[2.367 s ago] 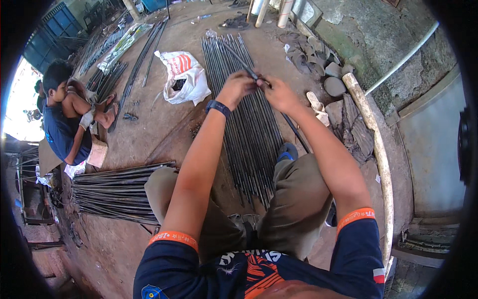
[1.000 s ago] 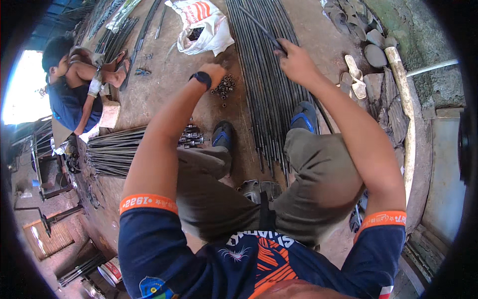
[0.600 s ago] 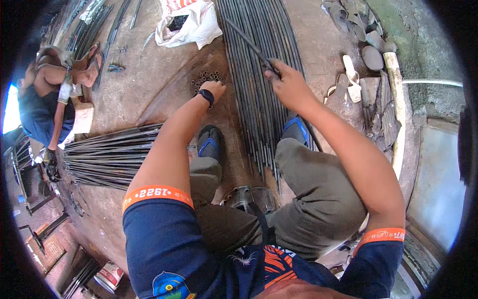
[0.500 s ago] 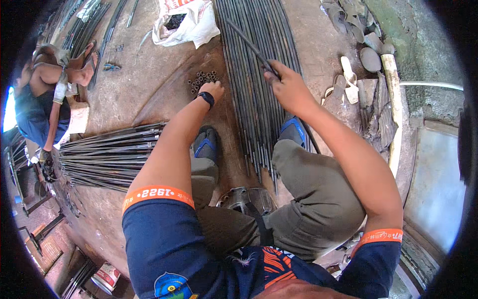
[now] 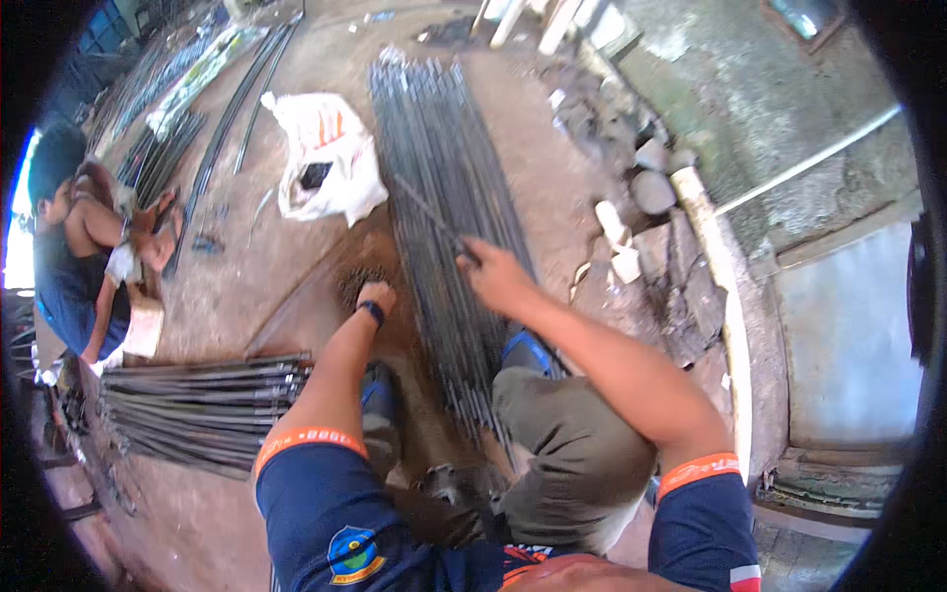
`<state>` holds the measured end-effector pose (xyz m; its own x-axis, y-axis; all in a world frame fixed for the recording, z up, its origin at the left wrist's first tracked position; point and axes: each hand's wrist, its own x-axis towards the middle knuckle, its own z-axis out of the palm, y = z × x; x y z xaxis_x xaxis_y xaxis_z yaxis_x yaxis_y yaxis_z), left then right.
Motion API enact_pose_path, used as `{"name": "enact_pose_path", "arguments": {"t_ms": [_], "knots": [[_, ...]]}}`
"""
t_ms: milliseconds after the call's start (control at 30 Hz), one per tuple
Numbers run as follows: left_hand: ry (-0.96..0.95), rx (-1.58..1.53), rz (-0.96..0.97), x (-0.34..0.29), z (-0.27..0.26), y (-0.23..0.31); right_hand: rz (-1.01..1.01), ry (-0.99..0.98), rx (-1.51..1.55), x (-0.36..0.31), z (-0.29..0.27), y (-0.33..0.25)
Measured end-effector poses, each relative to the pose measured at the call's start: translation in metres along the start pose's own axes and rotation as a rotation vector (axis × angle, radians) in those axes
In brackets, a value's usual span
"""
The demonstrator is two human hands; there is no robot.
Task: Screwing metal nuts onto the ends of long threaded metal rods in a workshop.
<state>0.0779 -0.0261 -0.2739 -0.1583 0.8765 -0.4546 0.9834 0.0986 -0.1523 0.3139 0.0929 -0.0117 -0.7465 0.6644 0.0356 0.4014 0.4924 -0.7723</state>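
Observation:
My right hand (image 5: 498, 278) is closed round a dark metal rod (image 5: 426, 209), which slants up and left over a long row of similar rods (image 5: 444, 148). My left hand (image 5: 377, 296) is down at a small pile of dark metal nuts (image 5: 357, 279) on the floor, just left of the row. Its fingers are curled; blur hides whatever may be between them. The row of rods runs away from me between my feet, its near ends by my right knee.
A white sack (image 5: 335, 178) with dark contents stands beyond the nuts. Another rod bundle (image 5: 197, 405) lies at the left, near a seated person (image 5: 84, 257). Sandals (image 5: 617, 242), rubble and a pale pole (image 5: 725, 326) line the right side by the wall.
The view has tilted up, showing more of the far floor and wall. My right hand still holds the rod, and my left hand remains at the nuts.

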Motion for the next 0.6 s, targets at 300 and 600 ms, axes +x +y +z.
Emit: {"name": "enact_pose_path", "arguments": {"t_ms": [300, 600], "knots": [[0.629, -1.054, -0.017, 0.009, -0.246, -0.01, -0.016, -0.026, 0.077, 0.004, -0.03, -0.016], [0.701, -2.104, -0.091, -0.059, -0.348, 0.004, -0.059, 0.093, 0.099, -0.003, -0.069, -0.021]]}}
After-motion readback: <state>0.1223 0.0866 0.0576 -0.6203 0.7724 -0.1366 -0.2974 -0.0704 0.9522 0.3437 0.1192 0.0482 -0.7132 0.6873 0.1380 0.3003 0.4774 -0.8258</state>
